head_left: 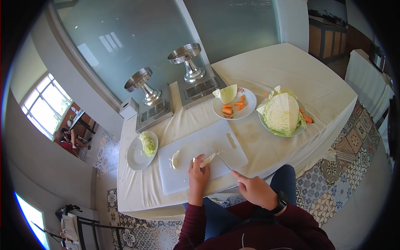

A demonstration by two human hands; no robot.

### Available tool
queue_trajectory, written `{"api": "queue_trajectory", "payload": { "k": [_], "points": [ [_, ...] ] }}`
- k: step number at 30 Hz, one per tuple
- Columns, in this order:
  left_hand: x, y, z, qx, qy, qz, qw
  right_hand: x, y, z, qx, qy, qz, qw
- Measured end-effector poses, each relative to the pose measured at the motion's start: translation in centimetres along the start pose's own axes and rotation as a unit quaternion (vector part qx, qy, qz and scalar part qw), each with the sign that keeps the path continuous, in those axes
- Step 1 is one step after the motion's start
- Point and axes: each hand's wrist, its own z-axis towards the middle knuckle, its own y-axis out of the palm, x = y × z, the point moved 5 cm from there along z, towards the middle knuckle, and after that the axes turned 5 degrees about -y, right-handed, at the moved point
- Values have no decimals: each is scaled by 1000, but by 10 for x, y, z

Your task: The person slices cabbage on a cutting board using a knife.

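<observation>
On the white cutting board (175, 183), my left hand (199, 177) pins a pale cabbage piece (209, 160) under bent fingers. My right hand (255, 191) grips a knife (224, 162), its index finger stretched along the back. The thin blade reaches over the board just right of the cabbage piece; the handle is hidden in my palm. A second cabbage sliver (175, 159) lies left of my left hand, with small scraps around. Shredded cabbage (147, 144) sits on a plate (134, 157) left of the board.
Behind the board, a plate (246, 113) bears carrot pieces (227, 109) and a cabbage wedge (227, 94). A large cabbage (282, 113) rests on another plate at right, a carrot (307, 118) beside it. Two metal stands (152, 96) (194, 73) stand at the back. A person (71, 137) sits far left.
</observation>
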Motion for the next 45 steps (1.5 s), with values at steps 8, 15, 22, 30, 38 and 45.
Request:
{"api": "queue_trajectory", "payload": {
  "k": [8,15,22,30,38,45],
  "points": [
    [2,0,0,21,52,10,998,2,-2,-7,13,9,-17,1000],
    [2,-1,0,16,45,12,999,-5,-3,-7,22,-4,-17,1000],
    [3,0,0,22,61,9,998,-7,-1,-5,23,-26,-24,999],
    [4,-1,0,15,42,13,999,-2,2,-3,20,-19,-23,999],
    [6,-1,0,15,51,11,999,1,7,-4,15,-23,-20,999],
    [1,0,0,17,59,13,998,-6,-1,-9,-19,-11,-19,1000]
  ]
}}
